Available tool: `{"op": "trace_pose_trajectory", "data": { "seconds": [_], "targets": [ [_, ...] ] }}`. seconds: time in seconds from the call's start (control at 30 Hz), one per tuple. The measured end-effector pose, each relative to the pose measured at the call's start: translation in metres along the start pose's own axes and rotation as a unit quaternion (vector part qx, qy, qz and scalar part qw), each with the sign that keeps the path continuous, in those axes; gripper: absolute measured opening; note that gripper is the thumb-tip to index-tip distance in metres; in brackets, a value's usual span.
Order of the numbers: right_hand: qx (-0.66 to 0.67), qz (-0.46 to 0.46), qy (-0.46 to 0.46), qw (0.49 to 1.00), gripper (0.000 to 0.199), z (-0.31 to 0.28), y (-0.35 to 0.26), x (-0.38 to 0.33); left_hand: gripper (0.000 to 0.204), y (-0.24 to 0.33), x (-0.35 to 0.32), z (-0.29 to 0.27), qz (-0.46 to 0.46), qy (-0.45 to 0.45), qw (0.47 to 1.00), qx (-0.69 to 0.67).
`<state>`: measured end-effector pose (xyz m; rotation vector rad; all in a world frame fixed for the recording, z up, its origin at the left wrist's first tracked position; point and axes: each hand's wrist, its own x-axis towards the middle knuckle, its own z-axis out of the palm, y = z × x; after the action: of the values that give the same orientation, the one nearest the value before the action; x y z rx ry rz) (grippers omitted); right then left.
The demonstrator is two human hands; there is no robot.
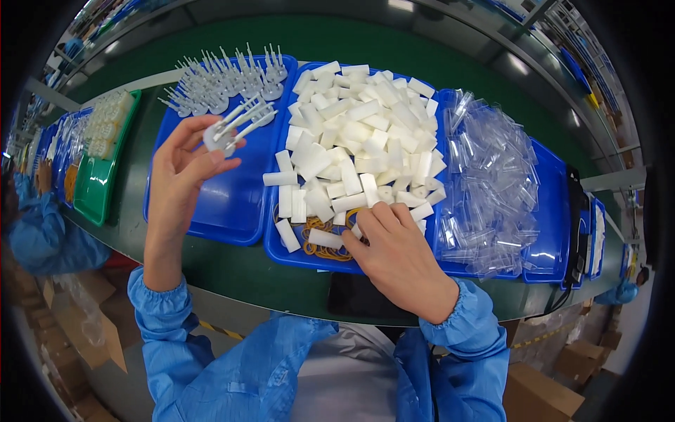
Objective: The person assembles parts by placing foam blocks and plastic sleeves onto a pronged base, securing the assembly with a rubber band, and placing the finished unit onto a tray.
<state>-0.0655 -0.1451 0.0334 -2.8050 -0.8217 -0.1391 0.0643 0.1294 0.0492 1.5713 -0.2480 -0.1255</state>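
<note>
A long dark-green tabletop [232, 271] curves across the view and carries everything else. On it sit three shallow blue plastic trays side by side. The left blue tray [232, 204] is mostly bare, with a cluster of grey pronged plastic parts [228, 81] standing along its far edge. The middle blue tray [281, 250] holds a heap of small white rectangular blocks [365, 133], and a tangle of yellow rubber bands [325, 247] lies at its near edge. The right blue tray [552, 211] is filled with a pile of clear, crinkled plastic sleeves [489, 183]. Further left, a narrow green plastic tray [95, 193] holds rows of pale round parts [109, 123]. Brown cardboard boxes [88, 330] stand below the tabletop on the left, and more [541, 390] on the right.

The left hand [179, 176] is raised above the left blue tray, its thumb and fingertips pinched on one grey pronged plastic piece [235, 126], whose prongs point up and to the right. The right hand [394, 246] rests at the near edge of the middle tray, fingers curled down among the white blocks just beside the rubber bands; I cannot tell whether it grips one. Both wrists wear blue elastic-cuffed sleeves [165, 302].
</note>
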Motion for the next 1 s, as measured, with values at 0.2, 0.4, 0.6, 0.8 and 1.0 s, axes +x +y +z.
{"op": "trace_pose_trajectory", "data": {
  "seconds": [0.2, 0.4, 0.6, 0.8, 1.0],
  "targets": [
    [0.196, 0.005, 0.081, 0.977, 0.028, -0.016, 0.016, -0.006, 0.035, -0.005, 0.016, 0.058, -0.032, -0.094, 0.994, -0.055],
    [0.317, 0.106, 0.209, 0.919, 0.018, -0.023, 0.029, -0.021, 0.032, -0.012, 0.009, 0.100, -0.066, -0.173, 0.977, -0.108],
    [0.426, 0.239, 0.239, 0.839, 0.012, -0.014, 0.033, -0.040, 0.031, -0.025, -0.006, 0.109, -0.072, -0.179, 0.966, -0.170],
    [0.548, 0.259, 0.293, 0.740, 0.012, -0.013, 0.040, -0.038, 0.034, -0.034, -0.012, 0.108, -0.060, -0.191, 0.970, -0.136],
    [0.579, 0.256, 0.306, 0.711, 0.017, -0.005, 0.042, -0.034, 0.036, -0.041, -0.015, 0.111, -0.019, -0.153, 0.982, -0.113]
  ]
}}
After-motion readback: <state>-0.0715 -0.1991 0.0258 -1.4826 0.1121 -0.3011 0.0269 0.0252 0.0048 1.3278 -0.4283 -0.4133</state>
